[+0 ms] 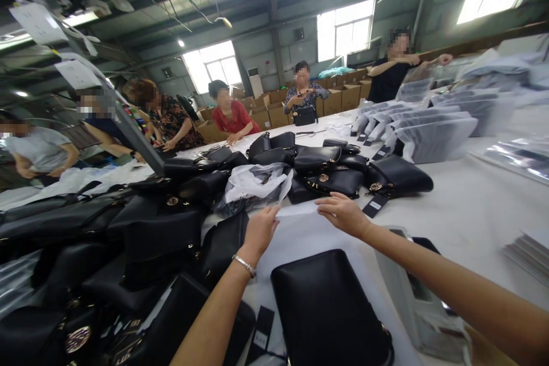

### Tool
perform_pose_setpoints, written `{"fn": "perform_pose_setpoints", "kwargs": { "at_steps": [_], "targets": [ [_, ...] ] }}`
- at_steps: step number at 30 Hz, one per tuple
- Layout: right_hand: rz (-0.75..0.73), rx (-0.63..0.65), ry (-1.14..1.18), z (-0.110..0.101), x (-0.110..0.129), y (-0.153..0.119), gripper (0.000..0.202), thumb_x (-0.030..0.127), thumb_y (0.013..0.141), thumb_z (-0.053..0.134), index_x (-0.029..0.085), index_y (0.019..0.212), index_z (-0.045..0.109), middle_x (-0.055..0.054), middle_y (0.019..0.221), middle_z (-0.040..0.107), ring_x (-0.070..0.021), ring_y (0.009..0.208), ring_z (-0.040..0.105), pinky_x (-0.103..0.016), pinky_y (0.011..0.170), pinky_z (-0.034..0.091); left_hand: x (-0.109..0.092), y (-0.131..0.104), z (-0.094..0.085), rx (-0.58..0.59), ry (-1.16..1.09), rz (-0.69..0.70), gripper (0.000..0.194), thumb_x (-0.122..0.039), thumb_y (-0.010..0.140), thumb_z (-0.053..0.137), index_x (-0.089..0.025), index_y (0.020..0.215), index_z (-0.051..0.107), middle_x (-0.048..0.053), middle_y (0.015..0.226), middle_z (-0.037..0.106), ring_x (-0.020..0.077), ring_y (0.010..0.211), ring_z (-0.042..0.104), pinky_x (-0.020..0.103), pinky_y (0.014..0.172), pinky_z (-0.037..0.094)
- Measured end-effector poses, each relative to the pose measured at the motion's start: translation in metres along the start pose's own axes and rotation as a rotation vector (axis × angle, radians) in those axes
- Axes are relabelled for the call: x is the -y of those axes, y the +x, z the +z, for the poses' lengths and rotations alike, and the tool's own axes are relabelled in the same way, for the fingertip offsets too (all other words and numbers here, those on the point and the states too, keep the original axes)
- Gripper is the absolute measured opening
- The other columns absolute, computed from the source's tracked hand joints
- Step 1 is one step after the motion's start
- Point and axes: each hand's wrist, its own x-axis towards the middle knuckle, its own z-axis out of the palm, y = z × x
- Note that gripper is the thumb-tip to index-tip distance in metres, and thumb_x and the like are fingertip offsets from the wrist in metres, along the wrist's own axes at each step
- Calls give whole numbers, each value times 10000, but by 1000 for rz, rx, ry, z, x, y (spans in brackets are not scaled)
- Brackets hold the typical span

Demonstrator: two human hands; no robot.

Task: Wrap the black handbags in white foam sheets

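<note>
A black handbag (328,303) lies flat in front of me on a thin white wrapping sheet (295,234), its dark hang tag (261,331) at the left side. My left hand (261,234), with a silver bangle at the wrist, appears to pinch the sheet's far left corner. At the far right corner, my right hand (343,214) has its fingertips pressed together on the sheet's edge. Just beyond my fingers are a crumpled clear and white plastic bag (255,183) and a black handbag with a gold emblem (338,182).
Black handbags (163,240) crowd the left side in a heap. Wrapped bags (433,131) stand in a row at the back right. A grey device (405,286) is under my right forearm, near a stack of cards (529,254). Several people work across the table.
</note>
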Motion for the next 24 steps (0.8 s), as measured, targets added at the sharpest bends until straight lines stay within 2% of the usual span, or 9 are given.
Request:
{"fn": "perform_pose_setpoints", "kwargs": {
  "at_steps": [6,9,12,15,19,21,24],
  "targets": [
    [-7,-46,83,-43,40,-25,145,228,941,575,262,959,715,-13,1112,728,-177,976,685,-439,1075,402,-21,-59,-24,-22,-83,27,162,-187,890,623,-254,1036,642,0,957,664,168,886,645,258,770,486],
    [-23,-36,120,-66,65,-50,148,232,951,561,264,974,704,-21,1128,722,-183,1008,678,-444,1086,401,-35,-98,-30,-50,-173,47,178,-144,897,592,-263,1012,657,0,978,656,161,908,633,256,798,490],
    [-54,6,119,-80,87,-81,160,205,952,551,262,1010,690,-23,1161,710,-188,1053,663,-459,1105,389,-50,-136,-27,-59,-212,78,250,-103,901,558,-278,1050,658,5,986,650,161,910,625,260,800,500],
    [-89,55,97,-81,102,-111,189,164,947,542,255,1034,682,-23,1173,705,-185,1064,660,-470,1115,389,-61,-168,-15,-55,-176,130,273,-85,904,541,-270,1073,649,15,978,651,171,895,622,275,777,513],
    [-102,71,84,-70,115,-141,239,111,935,518,240,1037,692,-39,1147,715,-188,1044,672,-471,1089,437,-70,-199,4,-32,-134,211,267,-82,917,524,-243,1099,634,38,981,662,182,887,627,300,792,529],
    [-113,72,74,-65,119,-152,258,95,936,499,224,1045,694,-54,1145,715,-195,1055,670,-458,1059,475,-72,-208,9,7,-118,239,247,-96,928,517,-235,1095,634,40,969,669,185,874,635,309,791,535],
    [-128,79,59,-60,124,-165,284,75,941,469,203,1060,693,-66,1140,716,-193,1067,666,-437,1035,502,-78,-211,5,53,-127,249,172,-181,956,506,-235,1034,650,35,924,677,187,833,646,318,762,545]
  ]
}}
